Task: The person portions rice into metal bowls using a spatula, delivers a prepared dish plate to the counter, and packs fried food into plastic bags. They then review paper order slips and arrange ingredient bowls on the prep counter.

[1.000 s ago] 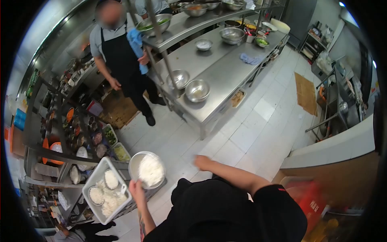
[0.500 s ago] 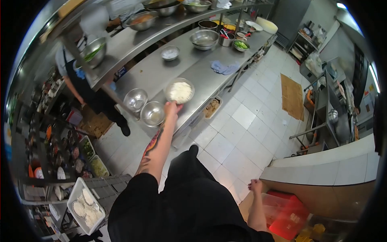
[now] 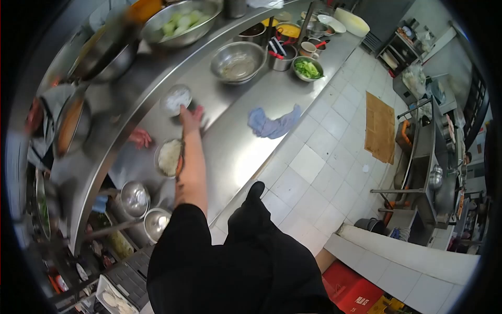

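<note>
On the steel counter (image 3: pixel 222 162), left of the middle of the view, the left hand (image 3: pixel 192 116) reaches out to the small bowl (image 3: pixel 176 99) with white contents. Its fingers are at the near right side of the rim, some of them spread away from it; whether they pinch the rim, I cannot tell. The right hand is out of view, so its state cannot be told. The bowl of white food (image 3: pixel 169 157) sits on the counter nearer than the small bowl, just left of the tattooed forearm, which partly covers it. Another person's hand (image 3: pixel 140 137) is at the left, near that bowl and apart from the left hand. Nearer still, two metal bowls (image 3: pixel 135 199) stand side by side. Farther along the counter are a large metal bowl (image 3: pixel 238 63), a pot (image 3: pixel 282 62) with red-handled utensils and a bowl of greens (image 3: pixel 308 69). A crumpled blue cloth (image 3: pixel 273 123) lies near the right edge.
</note>
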